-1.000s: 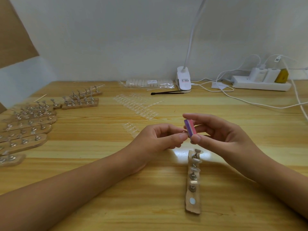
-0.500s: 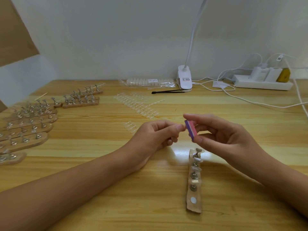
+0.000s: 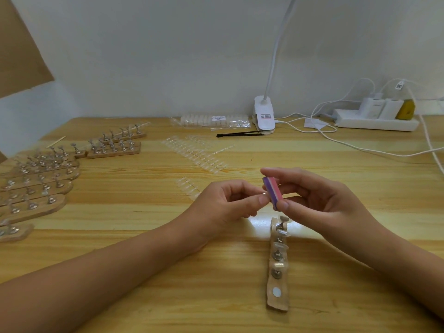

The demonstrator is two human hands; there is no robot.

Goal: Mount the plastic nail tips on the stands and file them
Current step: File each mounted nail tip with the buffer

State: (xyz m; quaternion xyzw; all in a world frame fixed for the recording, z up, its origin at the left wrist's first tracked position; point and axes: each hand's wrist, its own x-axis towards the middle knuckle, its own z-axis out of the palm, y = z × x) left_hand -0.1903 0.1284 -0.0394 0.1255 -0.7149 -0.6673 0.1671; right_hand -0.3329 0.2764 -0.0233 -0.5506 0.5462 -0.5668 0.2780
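Observation:
My right hand (image 3: 314, 200) grips a small pink and purple file block (image 3: 272, 191) between thumb and fingers, above the table. My left hand (image 3: 228, 207) pinches a small metal stand with a clear nail tip (image 3: 263, 194) right against the block's purple face. Below the hands lies a wooden strip (image 3: 277, 301) with several metal stands, some bearing clear tips, and one bare round magnet near its near end. Rows of loose clear nail tips (image 3: 199, 155) lie further back on the wooden table.
Several wooden strips with metal stands (image 3: 40, 183) crowd the left side. At the back are a bag of tips (image 3: 211, 120), black tweezers (image 3: 240, 134), a white clip lamp (image 3: 264, 116) and a power strip (image 3: 374, 121) with trailing white cables (image 3: 374, 150).
Both hands stay together at the same spot. The file block shifts slightly against the tip held in my left hand; the view moved a little.

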